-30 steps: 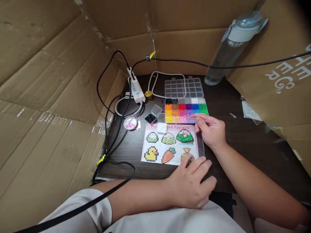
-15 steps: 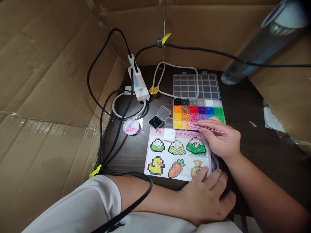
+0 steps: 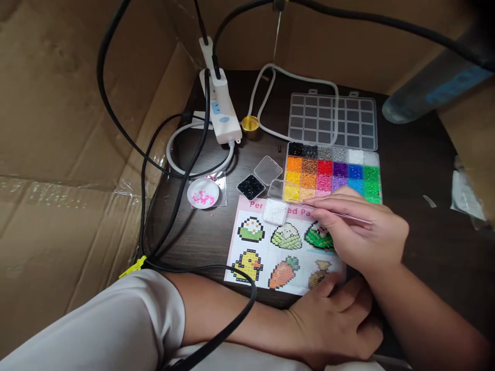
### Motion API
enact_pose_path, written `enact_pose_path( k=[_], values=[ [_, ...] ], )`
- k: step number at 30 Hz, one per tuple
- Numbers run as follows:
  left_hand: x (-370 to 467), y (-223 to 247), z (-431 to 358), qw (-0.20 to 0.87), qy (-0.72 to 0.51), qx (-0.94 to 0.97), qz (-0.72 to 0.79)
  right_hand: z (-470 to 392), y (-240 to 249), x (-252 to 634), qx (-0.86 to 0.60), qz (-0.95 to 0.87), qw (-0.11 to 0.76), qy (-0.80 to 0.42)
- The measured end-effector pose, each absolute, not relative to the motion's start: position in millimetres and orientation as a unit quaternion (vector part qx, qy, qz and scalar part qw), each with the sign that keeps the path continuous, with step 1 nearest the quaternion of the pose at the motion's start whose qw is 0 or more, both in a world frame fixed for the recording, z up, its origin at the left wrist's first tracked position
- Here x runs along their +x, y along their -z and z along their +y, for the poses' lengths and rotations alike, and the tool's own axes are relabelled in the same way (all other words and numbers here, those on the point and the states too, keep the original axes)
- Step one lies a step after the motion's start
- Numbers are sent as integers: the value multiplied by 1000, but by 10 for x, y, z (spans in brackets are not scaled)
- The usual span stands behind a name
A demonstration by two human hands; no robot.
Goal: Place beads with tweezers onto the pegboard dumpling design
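Observation:
My right hand (image 3: pixel 363 226) is closed around thin tweezers (image 3: pixel 328 208), whose tips point left, just above the small open box of white beads (image 3: pixel 275 211). That box lies on the top of a printed bead pattern sheet (image 3: pixel 232 275), which shows a duck, a carrot and rice-ball shapes. My left hand (image 3: pixel 336 322) rests at the sheet's lower right corner, fingers bent and apart, with its fingertips partly hidden. Behind the tweezers lies a sorted bead box (image 3: pixel 340 170) with many coloured compartments. Beside the white beads, a small box of black beads (image 3: pixel 250 186) stands open.
A white dish (image 3: pixel 203 193) of pink beads sits on a clear packet at the left. Behind it are a power strip (image 3: pixel 226 121), black cables (image 3: pixel 193 175) and a gold cup (image 3: pixel 250 123). The clear gridded lid (image 3: pixel 332 121) lies at the back. Cardboard walls (image 3: pixel 50 129) enclose the table.
The camera view has moved closer and shifted, so the table items look larger. The tweezer tips have moved left, from over the bead box toward the small box of white beads.

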State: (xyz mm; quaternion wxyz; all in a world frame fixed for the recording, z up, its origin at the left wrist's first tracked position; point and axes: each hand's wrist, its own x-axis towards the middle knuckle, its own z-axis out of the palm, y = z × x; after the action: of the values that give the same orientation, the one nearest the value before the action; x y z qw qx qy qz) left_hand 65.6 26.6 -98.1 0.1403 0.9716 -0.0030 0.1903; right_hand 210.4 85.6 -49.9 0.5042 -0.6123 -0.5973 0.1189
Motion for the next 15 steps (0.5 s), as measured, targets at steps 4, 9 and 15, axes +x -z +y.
enact_pose_path(
  k=[4, 9, 15],
  values=[
    [666, 940, 271, 129, -167, 977, 5, 820, 569, 2105, -619, -591, 511, -80],
    [661, 914, 283, 129, -169, 977, -3, 774, 616, 2145, -639, -564, 517, -78],
    [639, 874, 309, 137, -168, 976, 0, 775, 625, 2134, -659, -537, 521, -76]
  ],
)
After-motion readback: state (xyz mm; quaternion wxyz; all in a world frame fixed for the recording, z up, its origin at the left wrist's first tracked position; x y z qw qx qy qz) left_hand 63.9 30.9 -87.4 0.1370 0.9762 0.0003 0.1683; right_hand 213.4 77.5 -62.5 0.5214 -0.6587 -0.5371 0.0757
